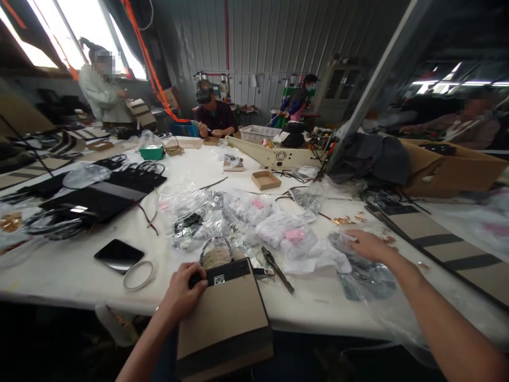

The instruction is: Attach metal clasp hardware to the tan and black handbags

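Note:
My left hand (pixel 186 289) is closed on the top edge of a tan and black handbag (pixel 225 318), thumb in front. The bag leans at the table's near edge, with a small silver metal plate (pixel 219 279) on its dark band and a round handle (pixel 217 249) behind. Over on the right, my right hand (pixel 368 245) pinches the upper edge of a clear plastic bag (pixel 366 278) of greyish pieces, its fingertips partly hidden. Between the hands lie a dark pliers-like tool (pixel 277 269) and white wrapped packets (pixel 286 233).
A phone (pixel 119 255) and a white ring (pixel 138 275) lie left of the handbag. Black bags (pixel 107 193) are further left. Small gold parts (pixel 344 220) and striped panels (pixel 441 239) lie right. Several other people work around the table; a metal post (pixel 377 79) stands behind.

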Demonstrator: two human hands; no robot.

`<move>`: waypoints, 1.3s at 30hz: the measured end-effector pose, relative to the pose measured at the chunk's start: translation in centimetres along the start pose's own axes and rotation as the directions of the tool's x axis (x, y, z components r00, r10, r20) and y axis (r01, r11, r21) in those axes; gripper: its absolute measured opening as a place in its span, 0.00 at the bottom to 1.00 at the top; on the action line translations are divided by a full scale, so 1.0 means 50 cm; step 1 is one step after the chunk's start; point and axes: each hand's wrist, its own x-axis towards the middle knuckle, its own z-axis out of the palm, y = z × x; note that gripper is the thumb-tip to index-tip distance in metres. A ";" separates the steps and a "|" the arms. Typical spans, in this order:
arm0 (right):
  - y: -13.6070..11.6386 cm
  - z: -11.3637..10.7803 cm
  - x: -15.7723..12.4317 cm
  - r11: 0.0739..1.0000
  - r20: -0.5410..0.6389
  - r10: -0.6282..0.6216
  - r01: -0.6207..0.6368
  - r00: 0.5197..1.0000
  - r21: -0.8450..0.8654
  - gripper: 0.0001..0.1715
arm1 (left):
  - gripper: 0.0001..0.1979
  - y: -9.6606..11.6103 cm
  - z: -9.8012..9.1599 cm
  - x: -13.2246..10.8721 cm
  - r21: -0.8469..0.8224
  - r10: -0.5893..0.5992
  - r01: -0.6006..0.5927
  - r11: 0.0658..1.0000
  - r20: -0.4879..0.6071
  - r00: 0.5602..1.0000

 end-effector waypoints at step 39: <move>-0.675 0.161 -0.107 0.800 0.315 -0.537 0.591 0.783 -0.103 0.18 | 0.06 -0.021 0.023 -0.023 -0.087 -0.068 0.063 0.994 -0.060 0.996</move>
